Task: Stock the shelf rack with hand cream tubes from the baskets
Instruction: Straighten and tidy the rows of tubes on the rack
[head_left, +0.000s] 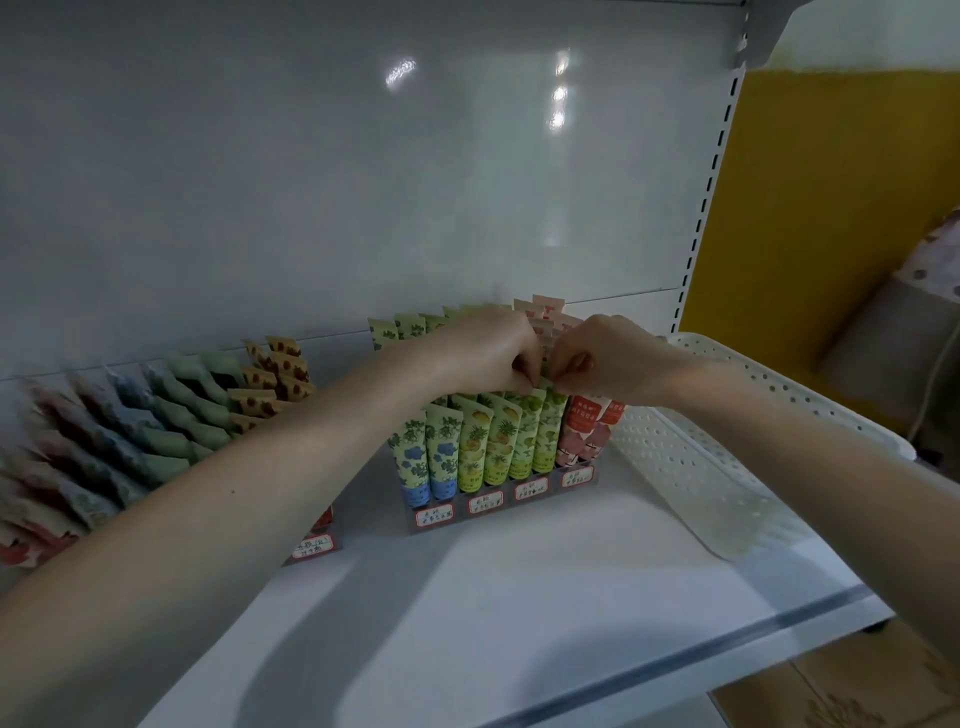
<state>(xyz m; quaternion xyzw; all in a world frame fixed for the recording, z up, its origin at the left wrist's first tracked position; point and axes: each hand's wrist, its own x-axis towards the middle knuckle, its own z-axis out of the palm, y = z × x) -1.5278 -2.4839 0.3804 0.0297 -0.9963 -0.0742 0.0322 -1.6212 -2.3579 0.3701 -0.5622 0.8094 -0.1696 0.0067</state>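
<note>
Looks like the seating step: left hand (488, 353) and right hand (608, 358) both pinch the top of a green lime-print tube (544, 385) in the clear plastic rack (530, 491) at 12 o'clock. Next it probably needs a straight push down.

Shelf front (519, 597) open; tube rack (498, 504) mid-shelf, second rack (311, 545) left, perforated basket (701, 467) right block sides.

- The white shelf (519, 597) in front of me had a clear strip (675, 660) along its front edge.
- A clear rack (535, 501) stood mid-shelf, with hand cream tubes (498, 441) upright in its labelled columns.
- A second rack (311, 545) sat to its left, its tubes blurred.
- A white perforated basket (701, 467) lay just beside the clear rack, on its right.
</note>
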